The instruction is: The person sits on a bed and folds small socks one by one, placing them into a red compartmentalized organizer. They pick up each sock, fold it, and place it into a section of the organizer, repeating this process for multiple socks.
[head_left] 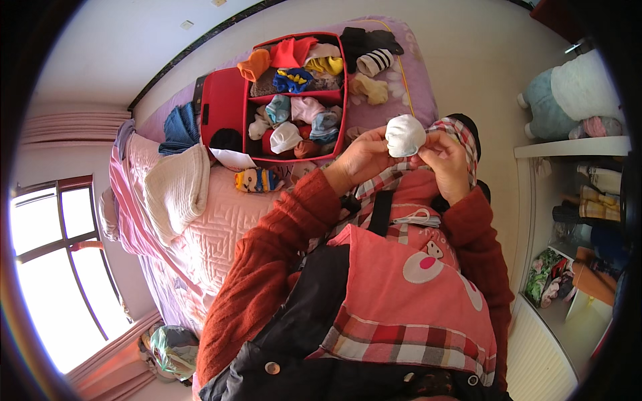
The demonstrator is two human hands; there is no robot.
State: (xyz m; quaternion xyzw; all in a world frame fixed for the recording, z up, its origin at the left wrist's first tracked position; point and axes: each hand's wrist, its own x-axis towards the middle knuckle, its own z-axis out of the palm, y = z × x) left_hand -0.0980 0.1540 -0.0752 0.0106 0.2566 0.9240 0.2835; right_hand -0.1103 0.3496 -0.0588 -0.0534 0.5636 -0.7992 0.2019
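Note:
Above my lap, a rolled white bundle of cloth (405, 135), probably a sock, is held between both hands. My left hand (365, 156) grips its left side with thumb and fingers. On its right side, the fingertips of my right hand (444, 163) pinch the lower edge. Just left of my hands lies a red fabric storage box (297, 159) with two compartments. Balled socks fill the nearer one, among them a white sock ball (285, 138) and a blue-grey one (326, 125). The farther compartment holds an orange sock (255, 64), a red cloth (293, 51) and a blue-and-yellow bundle (292, 80).
Beside the box on the bed (426, 95) are a striped sock (375, 62), a cream cloth (370, 89) and black clothing (368, 42). A colourful bundle (257, 180) and a folded cream blanket (176, 193) lie at left. Open shelves (567, 148) stand at right.

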